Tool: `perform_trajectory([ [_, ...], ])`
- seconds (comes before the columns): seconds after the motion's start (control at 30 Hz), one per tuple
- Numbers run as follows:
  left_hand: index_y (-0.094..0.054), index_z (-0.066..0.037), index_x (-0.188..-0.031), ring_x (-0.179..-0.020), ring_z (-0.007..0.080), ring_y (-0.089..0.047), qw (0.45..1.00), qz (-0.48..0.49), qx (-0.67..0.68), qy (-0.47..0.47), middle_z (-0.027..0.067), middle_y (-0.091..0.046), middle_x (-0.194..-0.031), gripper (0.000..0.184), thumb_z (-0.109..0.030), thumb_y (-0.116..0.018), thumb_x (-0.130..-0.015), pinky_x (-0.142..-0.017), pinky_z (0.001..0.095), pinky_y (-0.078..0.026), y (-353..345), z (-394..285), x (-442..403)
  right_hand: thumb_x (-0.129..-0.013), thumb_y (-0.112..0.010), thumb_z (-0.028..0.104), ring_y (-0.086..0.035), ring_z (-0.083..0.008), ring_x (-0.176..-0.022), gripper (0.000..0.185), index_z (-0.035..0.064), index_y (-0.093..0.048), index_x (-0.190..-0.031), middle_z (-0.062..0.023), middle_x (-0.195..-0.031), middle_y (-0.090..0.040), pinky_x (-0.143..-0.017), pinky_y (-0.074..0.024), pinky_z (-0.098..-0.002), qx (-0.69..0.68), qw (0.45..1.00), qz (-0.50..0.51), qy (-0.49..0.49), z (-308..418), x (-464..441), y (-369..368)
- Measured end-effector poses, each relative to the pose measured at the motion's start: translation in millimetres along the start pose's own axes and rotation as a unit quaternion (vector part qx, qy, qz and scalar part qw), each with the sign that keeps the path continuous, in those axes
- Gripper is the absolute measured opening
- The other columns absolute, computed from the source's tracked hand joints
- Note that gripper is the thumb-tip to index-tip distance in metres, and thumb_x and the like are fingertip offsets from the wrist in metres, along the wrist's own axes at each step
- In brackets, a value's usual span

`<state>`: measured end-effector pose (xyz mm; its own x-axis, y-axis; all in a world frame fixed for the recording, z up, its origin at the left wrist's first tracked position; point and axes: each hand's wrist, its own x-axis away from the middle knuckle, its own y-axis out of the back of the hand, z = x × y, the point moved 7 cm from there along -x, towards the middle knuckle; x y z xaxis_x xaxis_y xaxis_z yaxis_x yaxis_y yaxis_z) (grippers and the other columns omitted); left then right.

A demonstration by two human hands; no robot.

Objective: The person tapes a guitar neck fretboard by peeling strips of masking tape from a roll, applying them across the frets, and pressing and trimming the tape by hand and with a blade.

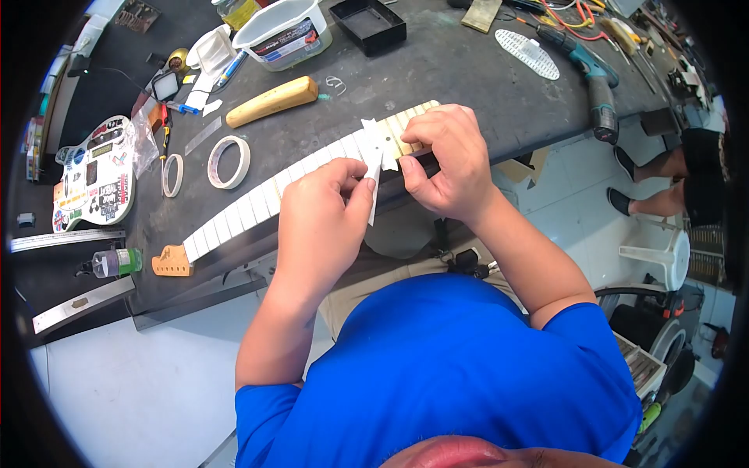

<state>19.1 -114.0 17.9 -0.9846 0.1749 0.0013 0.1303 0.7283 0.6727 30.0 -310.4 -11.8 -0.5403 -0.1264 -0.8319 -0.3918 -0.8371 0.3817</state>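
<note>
Guitar neck (277,187), fretboard mostly taped; left hand (320,222) pinching a tape strip (375,191) at it.
Neck's on the bench edge, long axis slanting from headstock at the left to the bare fret end up right. Strip runs crosswise to that axis, overhanging the neck's near edge. Bare frets lie just right of the left fingertips; right hand (449,160) is nearer, right over them, fingers curled, gap between thumb and forefinger; can't tell if they grip the neck. Count: 1 neck, 1 pinched strip; beyond neck, 2 tape rolls (228,162), 1 rounded wooden block (271,101), 1 black tray (370,33); past its bare end, 1 cordless drill (589,74).
</note>
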Motion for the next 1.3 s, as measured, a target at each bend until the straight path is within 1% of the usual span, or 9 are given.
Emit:
perform_trajectory([
  [0.07, -0.081, 0.005, -0.118, -0.073, 0.0112, -0.071, 1.0, 0.009, -0.004, 0.005, 0.0086, -0.079, -0.083, 0.02, -0.01, -0.079, -0.105, -0.069, 0.0309, -0.056, -1, -4, 4, -0.085, -0.083, 0.017, -0.071, -0.0334, -0.1, 0.025, 0.0087, -0.073, -0.107, -0.0096, -0.104, -0.076, -0.096, -0.0536, -0.0465, -0.001, 1.0, 0.0, -0.001, -1, 0, 0],
  [0.17, -0.08, 0.006, -0.109, -0.076, 0.0331, -0.081, 1.0, 0.006, 0.002, -0.009, 0.0213, -0.082, -0.087, 0.016, -0.007, -0.077, -0.102, -0.072, 0.0413, -0.062, -2, -11, 9, -0.085, -0.082, 0.017, -0.071, -0.0339, -0.1, 0.025, 0.0086, -0.073, -0.107, -0.01, -0.104, -0.076, -0.097, -0.0533, -0.0464, -0.003, 1.0, 0.003, -0.004, -1, 1, 0],
  [0.27, -0.081, 0.005, -0.109, -0.077, 0.0339, -0.081, 0.999, -0.006, -0.032, -0.042, 0.0213, -0.082, -0.089, 0.015, -0.006, -0.077, -0.101, -0.073, 0.0418, -0.062, -3, -12, 13, -0.085, -0.077, 0.011, -0.069, -0.0331, -0.094, 0.024, 0.0056, -0.072, -0.108, -0.0103, -0.102, -0.077, -0.093, -0.0521, -0.0453, -0.005, 1.0, -0.011, 0.014, 0, 0, 1],
  [0.37, -0.082, 0.005, -0.114, -0.073, 0.0144, -0.074, 0.994, 0.094, -0.01, -0.049, 0.0134, -0.082, -0.085, 0.019, -0.008, -0.08, -0.102, -0.07, 0.0329, -0.058, -4, -20, 22, -0.085, -0.078, 0.012, -0.07, -0.0349, -0.099, 0.024, 0.008, -0.073, -0.108, -0.0109, -0.105, -0.076, -0.095, -0.0528, -0.0461, -0.02, 1.0, 0.003, -0.016, -4, 1, 2],
  [0.5, -0.082, 0.004, -0.112, -0.08, 0.0335, -0.08, 1.0, 0.016, 0.012, 0.009, 0.0217, -0.083, -0.094, 0.017, -0.008, -0.077, -0.102, -0.075, 0.0405, -0.061, 29, -2, 9, -0.081, -0.076, 0.004, -0.07, -0.0338, -0.099, 0.026, 0.0092, -0.073, -0.106, -0.0096, -0.105, -0.076, -0.095, -0.0521, -0.0457, -0.027, 0.999, 0.002, -0.025, -5, 1, 1],
  [0.77, -0.082, 0.0, -0.122, -0.086, 0.0162, -0.075, 0.99, -0.084, -0.078, -0.085, 0.0124, -0.083, -0.097, 0.022, -0.014, -0.076, -0.107, -0.081, 0.0337, -0.058, 36, 21, -58, -0.074, -0.077, -0.006, -0.07, -0.03, -0.109, 0.034, 0.0109, -0.071, -0.103, -0.0036, -0.114, -0.075, -0.098, -0.0513, -0.0449, 0.002, 0.996, 0.081, 0.025, 3, -6, -5],
  [0.93, -0.082, 0.005, -0.116, -0.077, 0.0049, -0.065, 0.998, -0.029, 0.06, 0.005, 0.0022, -0.078, -0.086, 0.018, -0.01, -0.075, -0.108, -0.071, 0.0268, -0.052, 12, 14, -7, -0.07, -0.071, -0.008, -0.069, -0.0334, -0.107, 0.042, 0.0093, -0.069, -0.109, -0.0079, -0.113, -0.074, -0.096, -0.0514, -0.046, -0.058, 0.997, 0.055, -0.024, -4, -3, 0],
  [1.03, -0.083, 0.005, -0.111, -0.076, 0.0168, -0.078, 0.995, -0.043, 0.084, -0.013, 0.0145, -0.084, -0.088, 0.017, -0.008, -0.076, -0.103, -0.073, 0.033, -0.06, 8, 15, -2, -0.068, -0.067, -0.007, -0.069, -0.0354, -0.103, 0.045, 0.008, -0.069, -0.111, -0.0111, -0.112, -0.074, -0.094, -0.0517, -0.0462, -0.074, 0.995, 0.057, -0.033, -8, 0, -1],
  [1.3, -0.082, 0.005, -0.116, -0.076, 0.0064, -0.067, 0.997, -0.037, 0.057, -0.019, 0.0034, -0.079, -0.085, 0.017, -0.009, -0.077, -0.106, -0.071, 0.027, -0.053, 6, 10, 6, -0.069, -0.066, -0.005, -0.067, -0.0358, -0.096, 0.042, 0.0072, -0.069, -0.109, -0.013, -0.107, -0.074, -0.091, -0.0517, -0.0458, -0.079, 0.996, 0.035, -0.017, -6, -1, 2],
])
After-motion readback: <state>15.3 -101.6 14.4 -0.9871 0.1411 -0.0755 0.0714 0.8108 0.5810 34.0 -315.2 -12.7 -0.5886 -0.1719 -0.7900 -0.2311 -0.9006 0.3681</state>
